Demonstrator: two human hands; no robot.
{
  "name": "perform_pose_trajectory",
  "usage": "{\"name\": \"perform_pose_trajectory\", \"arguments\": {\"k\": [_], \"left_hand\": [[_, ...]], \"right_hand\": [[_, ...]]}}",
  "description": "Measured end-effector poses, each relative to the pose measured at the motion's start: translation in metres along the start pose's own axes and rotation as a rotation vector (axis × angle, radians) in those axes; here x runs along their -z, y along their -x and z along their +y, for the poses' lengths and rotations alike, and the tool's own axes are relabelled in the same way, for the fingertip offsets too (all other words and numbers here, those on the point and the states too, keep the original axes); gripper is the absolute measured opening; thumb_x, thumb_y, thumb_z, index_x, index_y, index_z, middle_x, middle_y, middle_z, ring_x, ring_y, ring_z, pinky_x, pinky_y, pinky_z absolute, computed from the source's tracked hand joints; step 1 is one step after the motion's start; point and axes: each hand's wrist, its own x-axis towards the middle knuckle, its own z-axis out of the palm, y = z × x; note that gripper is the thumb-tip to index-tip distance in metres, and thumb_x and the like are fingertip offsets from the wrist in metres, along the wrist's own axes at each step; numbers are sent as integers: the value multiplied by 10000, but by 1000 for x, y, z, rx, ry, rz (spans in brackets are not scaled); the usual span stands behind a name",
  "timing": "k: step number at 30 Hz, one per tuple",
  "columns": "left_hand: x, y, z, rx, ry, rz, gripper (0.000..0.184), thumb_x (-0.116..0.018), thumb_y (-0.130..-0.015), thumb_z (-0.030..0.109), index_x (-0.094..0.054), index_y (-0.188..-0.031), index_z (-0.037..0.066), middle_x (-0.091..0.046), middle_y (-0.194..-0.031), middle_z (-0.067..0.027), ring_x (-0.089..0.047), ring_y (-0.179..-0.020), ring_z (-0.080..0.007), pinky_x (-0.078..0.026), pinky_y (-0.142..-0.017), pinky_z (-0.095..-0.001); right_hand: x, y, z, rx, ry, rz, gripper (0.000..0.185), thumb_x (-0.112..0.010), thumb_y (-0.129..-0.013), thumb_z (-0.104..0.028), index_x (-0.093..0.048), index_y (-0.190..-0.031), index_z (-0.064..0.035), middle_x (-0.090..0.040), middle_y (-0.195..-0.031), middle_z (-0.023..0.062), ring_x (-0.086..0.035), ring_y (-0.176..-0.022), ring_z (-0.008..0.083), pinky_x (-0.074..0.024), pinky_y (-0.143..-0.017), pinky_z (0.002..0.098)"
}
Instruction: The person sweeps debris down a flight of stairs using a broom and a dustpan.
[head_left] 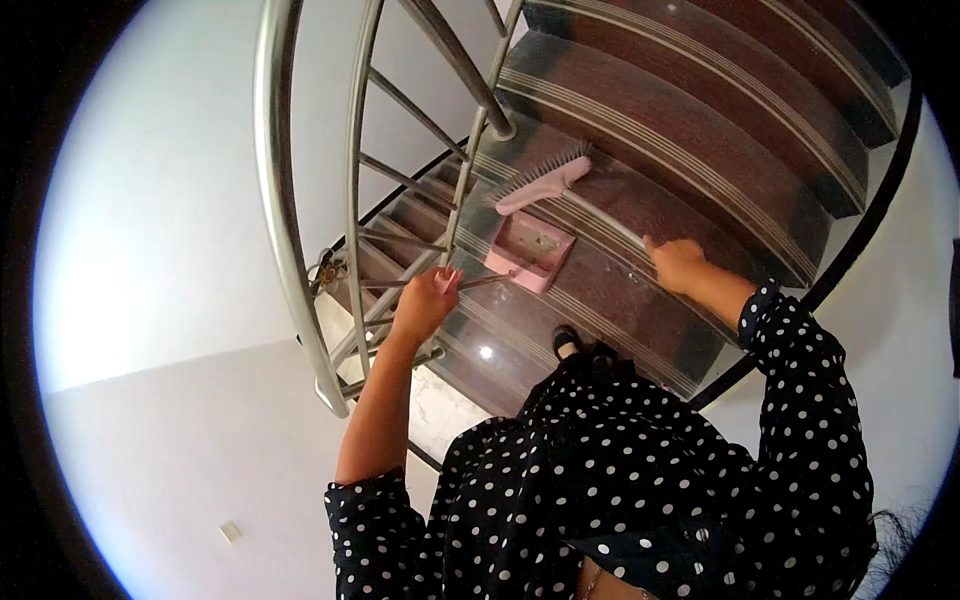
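Left hand (424, 299) grips the handle of a pink dustpan (537, 284) on the striped stairs (610, 305), a few greyish bits (545, 241) in its tray; right hand (679, 266) is closed round the stick of a pink broom (545, 190), its grey bristles pointing away from the pan.

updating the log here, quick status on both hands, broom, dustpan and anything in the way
Left hand closed on dustpan handle, right hand on broom handle. Dustpan on stairs, bits of debris inside. Metal railing at left side, looks close.
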Motion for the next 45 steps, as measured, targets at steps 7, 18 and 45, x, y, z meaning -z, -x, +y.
{"name": "perform_pose_trajectory", "arguments": {"k": [7,18,45], "left_hand": [[0,-13,0,15,-12,68,286,-629,-766,207,-618,-983,21,-646,-865,-216,-634,-799,-365,-486,-700,-401],[-3,-28,-10,-54,-6,36,273,-625,-775,211,-631,-975,26,-642,-834,-215,-625,-798,-374,-487,-716,-403],[5,-1,-20,3,42,66,253,-616,-760,171,-639,-954,10,-646,-817,-212,-643,-773,-332,-489,-722,-362]], "right_hand": [[-10,-38,-32,-33,-68,89,610,-564,-795,-101,-372,-1365,3,-672,-889,169,-662,-785,301,-520,-656,410],[-9,-110,-107,-197,-373,253,547,-566,-810,-137,-411,-1324,-31,-659,-918,190,-653,-844,327,-522,-695,420],[-10,-50,-67,-46,-292,-73,629,-532,-824,-94,-298,-1402,-11,-630,-1009,222,-624,-911,353,-500,-769,425]]}}
